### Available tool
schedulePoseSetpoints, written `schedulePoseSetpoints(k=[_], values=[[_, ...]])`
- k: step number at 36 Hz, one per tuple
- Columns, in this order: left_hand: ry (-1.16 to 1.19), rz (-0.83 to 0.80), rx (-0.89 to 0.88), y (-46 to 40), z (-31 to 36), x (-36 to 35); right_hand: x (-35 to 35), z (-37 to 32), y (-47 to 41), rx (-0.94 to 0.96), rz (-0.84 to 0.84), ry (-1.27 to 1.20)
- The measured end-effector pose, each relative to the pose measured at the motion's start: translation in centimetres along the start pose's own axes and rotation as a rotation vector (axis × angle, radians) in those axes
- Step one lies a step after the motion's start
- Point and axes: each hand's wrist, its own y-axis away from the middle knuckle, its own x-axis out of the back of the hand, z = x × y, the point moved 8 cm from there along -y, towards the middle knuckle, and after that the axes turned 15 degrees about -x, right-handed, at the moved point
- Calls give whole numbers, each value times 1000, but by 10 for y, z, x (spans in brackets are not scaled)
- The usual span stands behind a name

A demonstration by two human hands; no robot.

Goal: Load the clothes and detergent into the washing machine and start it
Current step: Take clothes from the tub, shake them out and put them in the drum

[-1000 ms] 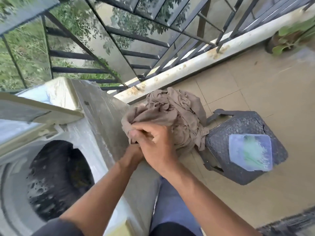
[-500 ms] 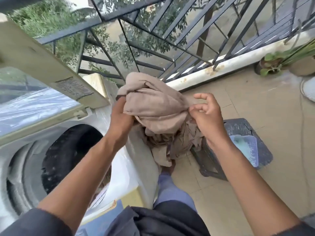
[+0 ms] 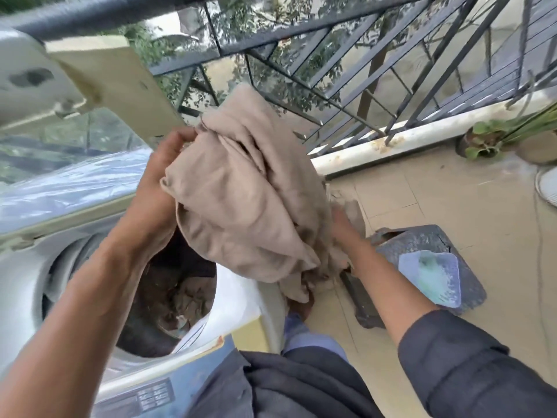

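Head view: within the last second the beige cloth (image 3: 247, 188) has risen from the stool (image 3: 428, 267) side and swung toward ten o'clock, so loading is underway. It now hangs as a crumpled, soft bundle over the washing machine (image 3: 36, 267) opening's right rim. The left hand (image 3: 156, 188) grips its upper edge. The right hand (image 3: 342, 221), at three o'clock of the cloth, is blurred; I cannot tell its fingers.

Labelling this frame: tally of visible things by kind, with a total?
Hands: 2, left hand, right hand
Beige clothes bundle: 1
Washing machine: 1
Dark stool: 1
Detergent packet: 1
Potted plant: 1
Total: 7
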Motion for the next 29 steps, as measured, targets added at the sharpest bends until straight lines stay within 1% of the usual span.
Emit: schedulePoseSetpoints(k=[2,3,6,9,13,16,18,19,21,23,24,25,26,27,29], values=[[-188,-29,-21,3,-8,18,13,-9,-2,6,89,-128],[-287,-72,-32,4,-13,23,18,-9,-3,-9,114,-162],[-461,-181,-83,7,-26,26,33,-7,-6,-50,115,-249],[-577,-304,-131,12,-35,11,45,-25,9,21,93,-370],[-473,-504,-31,30,-58,-20,48,-54,38,154,39,-418],[-480,-573,-6,38,-71,-40,39,-77,63,299,-90,-505],[-428,-549,8,39,-73,-58,27,-94,82,376,-206,-565],[-378,-502,-6,39,-72,-66,21,-103,92,422,-259,-570],[-317,-327,-47,35,-72,-69,11,-114,106,501,-360,-556],[-364,-107,14,32,-76,-53,5,-121,117,540,-489,-530],[-395,-32,50,31,-79,-43,3,-123,122,552,-564,-508],[-394,7,72,31,-82,-36,1,-122,122,555,-607,-476],[-373,28,83,30,-85,-30,2,-122,121,558,-611,-437],[-338,43,84,29,-84,-27,6,-119,115,558,-559,-393],[-250,75,83,29,-76,-22,16,-111,92,530,-392,-298]])
